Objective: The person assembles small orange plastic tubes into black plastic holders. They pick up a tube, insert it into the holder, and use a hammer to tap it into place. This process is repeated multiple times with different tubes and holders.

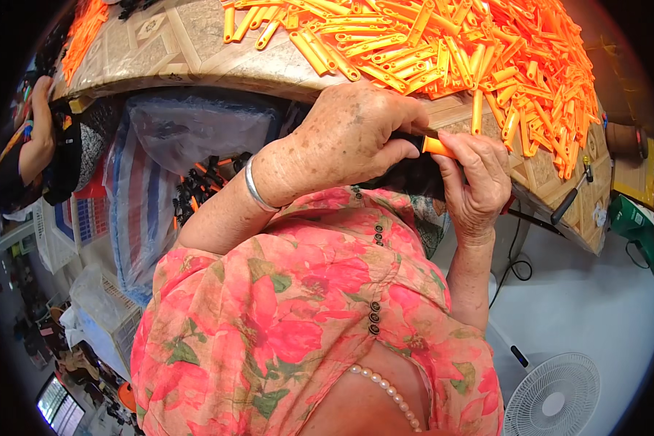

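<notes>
Wearing pearls (392, 393) and a blouse (298, 283) of thin, creased cloth, coral with pink flowers and green leaves, fastening in front with round dark buttons (374, 318). Wearing also a smooth silver bangle (251, 182) at the left wrist. Facing a worktop (211, 43) with a wood pattern under a shiny surface, bearing along its far edge and toward its right corner a deep pile (450, 43) of slim, glossy, orange, round-ended pieces. Keeping a black-gripped tool (565, 205) near that right corner, a striped plastic bag (149, 189) below the near edge, a round white fan (556, 400) behind at the right. Sharing the room with another person's arm (40, 138) beyond the left end. Covering part of the near edge with the left hand (356, 138). Pinching one orange handle (438, 147) just off that edge between right hand (479, 174) thumb and fingers, hiding much of it. Curling the left fingers, bringing thumb and forefinger close around its dark tip, not showing clearly whether gripping.
</notes>
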A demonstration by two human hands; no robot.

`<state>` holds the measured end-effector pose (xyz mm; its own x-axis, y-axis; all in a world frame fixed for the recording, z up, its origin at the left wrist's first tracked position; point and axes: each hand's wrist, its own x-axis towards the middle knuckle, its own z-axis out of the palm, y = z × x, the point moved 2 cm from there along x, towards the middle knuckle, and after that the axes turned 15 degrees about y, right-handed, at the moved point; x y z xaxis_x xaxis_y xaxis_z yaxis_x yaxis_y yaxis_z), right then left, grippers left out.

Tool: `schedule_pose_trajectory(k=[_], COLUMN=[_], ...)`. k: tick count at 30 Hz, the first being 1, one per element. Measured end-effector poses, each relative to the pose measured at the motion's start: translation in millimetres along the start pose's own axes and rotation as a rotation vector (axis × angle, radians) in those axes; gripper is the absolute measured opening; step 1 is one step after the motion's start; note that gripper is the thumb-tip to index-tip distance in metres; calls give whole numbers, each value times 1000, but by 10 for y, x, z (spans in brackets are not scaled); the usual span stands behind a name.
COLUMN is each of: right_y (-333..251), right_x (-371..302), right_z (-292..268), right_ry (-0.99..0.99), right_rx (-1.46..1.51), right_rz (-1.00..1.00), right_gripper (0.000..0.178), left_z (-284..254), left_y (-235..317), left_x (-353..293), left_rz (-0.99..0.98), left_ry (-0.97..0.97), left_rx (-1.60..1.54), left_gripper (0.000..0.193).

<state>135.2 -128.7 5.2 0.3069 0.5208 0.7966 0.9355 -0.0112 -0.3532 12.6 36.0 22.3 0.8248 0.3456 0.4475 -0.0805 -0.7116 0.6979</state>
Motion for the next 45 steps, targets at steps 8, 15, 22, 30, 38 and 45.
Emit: schedule_pose_trajectory(k=[8, 15, 22, 30, 38, 45], right_y=[-12, -17, -26, -61, -11, -132], right_x=[40, 78, -68, 59, 51, 124], right_z=[-46, -15, 98, 73, 135, 145], right_ry=[-20, -152, -226, -155, -136, -158], right_rx=[-55, -18, 53, 130, 125, 116], right_rz=[-113, -117, -49, 43, 28, -16], right_gripper=[33, 33, 34, 49, 35, 30], left_z=[51, 129, 214, -870, -1650, -1165], left_y=[-24, -51, -76, -476, -566, -644], left_x=[-48, -72, -199, -695, -1334, -273], left_rz=[-69, -99, -96, -420, -619, -177], left_ry=[-129, -117, -71, -330, -307, 342], left_rx=[-88, 4, 106, 131, 601, 335], left_gripper=[27, 20, 15, 19, 27, 32])
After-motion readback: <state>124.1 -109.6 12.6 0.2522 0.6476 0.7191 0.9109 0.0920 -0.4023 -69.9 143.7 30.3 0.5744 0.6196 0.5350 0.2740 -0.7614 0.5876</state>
